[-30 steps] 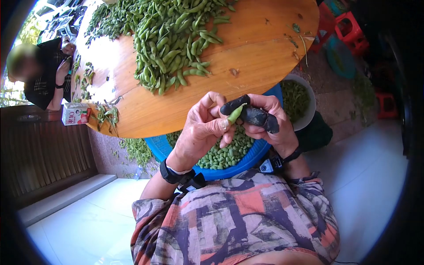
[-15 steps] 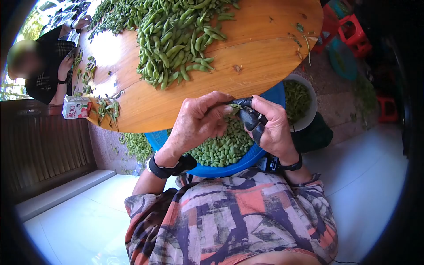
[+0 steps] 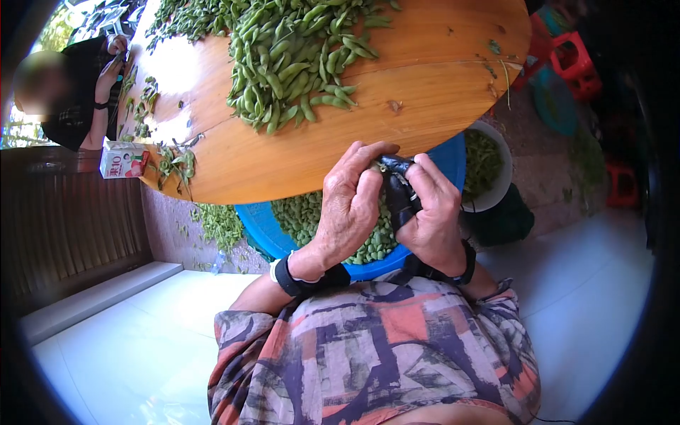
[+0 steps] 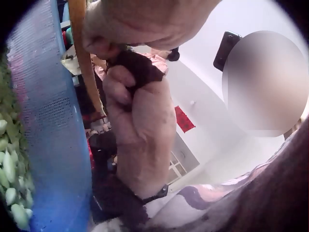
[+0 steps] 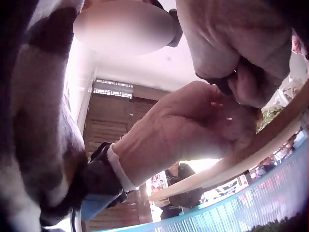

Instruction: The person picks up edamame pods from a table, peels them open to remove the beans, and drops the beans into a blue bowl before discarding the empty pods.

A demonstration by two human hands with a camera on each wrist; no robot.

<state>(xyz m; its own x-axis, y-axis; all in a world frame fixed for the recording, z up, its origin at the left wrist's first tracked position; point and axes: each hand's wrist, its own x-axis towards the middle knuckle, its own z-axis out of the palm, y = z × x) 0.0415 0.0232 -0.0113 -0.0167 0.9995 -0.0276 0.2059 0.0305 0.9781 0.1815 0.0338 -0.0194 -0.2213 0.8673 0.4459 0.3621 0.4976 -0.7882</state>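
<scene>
Glossy, smooth wooden table.

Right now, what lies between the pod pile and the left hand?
Only bare wood of the table lies between the pod pile and the left hand; the head view shows this.

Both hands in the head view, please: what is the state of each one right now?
Left hand: closed, fingers pinching a green pod, mostly hidden.
Right hand: closed, fingers curled at the same green pod.
</scene>
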